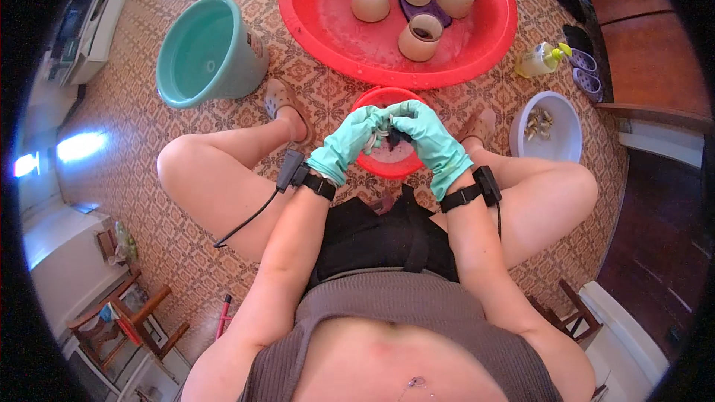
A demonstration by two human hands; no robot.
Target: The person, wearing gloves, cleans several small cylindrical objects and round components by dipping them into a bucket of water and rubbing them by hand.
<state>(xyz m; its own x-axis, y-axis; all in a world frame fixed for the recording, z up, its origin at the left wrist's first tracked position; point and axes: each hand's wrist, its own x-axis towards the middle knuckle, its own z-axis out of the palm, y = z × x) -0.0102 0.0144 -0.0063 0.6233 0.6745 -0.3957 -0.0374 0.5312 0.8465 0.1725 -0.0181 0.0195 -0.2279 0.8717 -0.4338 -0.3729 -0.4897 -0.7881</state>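
Both my hands wear mint-green rubber gloves and meet over a small red bucket (389, 171) between my feet. My left hand (350, 140) has its fingers curled around a small pale piece, whose kind I cannot make out. My right hand (433, 134) pinches a dark, cloth-like piece (400, 136) against it. The gloved fingers partly hide both pieces. Under the hands, the bucket seems to hold pale, sudsy liquid. Black straps with small devices circle both wrists.
Ahead is a large red tub (328, 48) with several beige cup-shaped pieces (419, 39). A teal bucket (242, 59) stands left. To the right are a pump bottle (538, 61) and a lavender basin (570, 134) containing small gold-coloured pieces (539, 125). Wooden chairs (134, 313) stand behind left.
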